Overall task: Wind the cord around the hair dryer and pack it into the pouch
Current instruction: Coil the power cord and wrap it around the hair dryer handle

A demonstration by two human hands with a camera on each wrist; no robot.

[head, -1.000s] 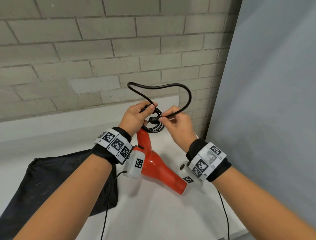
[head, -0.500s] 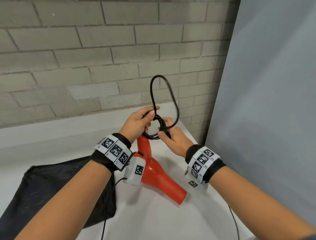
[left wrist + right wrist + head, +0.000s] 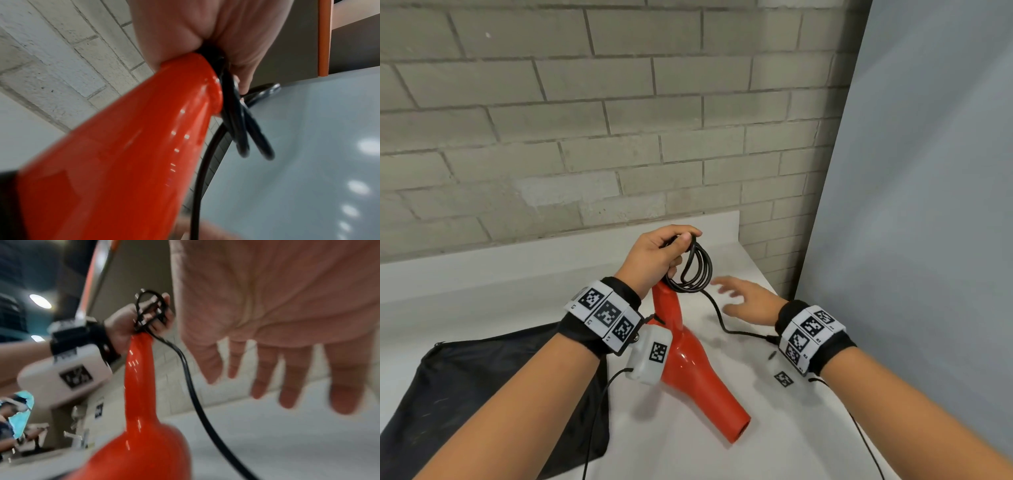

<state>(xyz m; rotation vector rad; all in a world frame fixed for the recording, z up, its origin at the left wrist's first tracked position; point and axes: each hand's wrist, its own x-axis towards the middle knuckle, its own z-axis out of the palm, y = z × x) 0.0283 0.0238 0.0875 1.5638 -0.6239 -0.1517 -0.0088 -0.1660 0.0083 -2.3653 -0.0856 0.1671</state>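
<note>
Coils of cord (image 3: 697,267) pinched by left hand (image 3: 654,257) atop hair dryer (image 3: 688,359) may unravel, right hand (image 3: 748,299) at 3 o'clock spread empty.

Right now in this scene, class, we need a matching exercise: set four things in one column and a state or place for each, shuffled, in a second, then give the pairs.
Things:
1. left hand
2. right hand
3. dryer
4. pouch

States:
A. flat on the table, left of the dryer
B. open, fingers spread, holding nothing
C. red, nozzle towards the camera
D. gripping the cord coils at the handle end

Pairs: 1-D, 2-B, 3-C, 4-A
</note>
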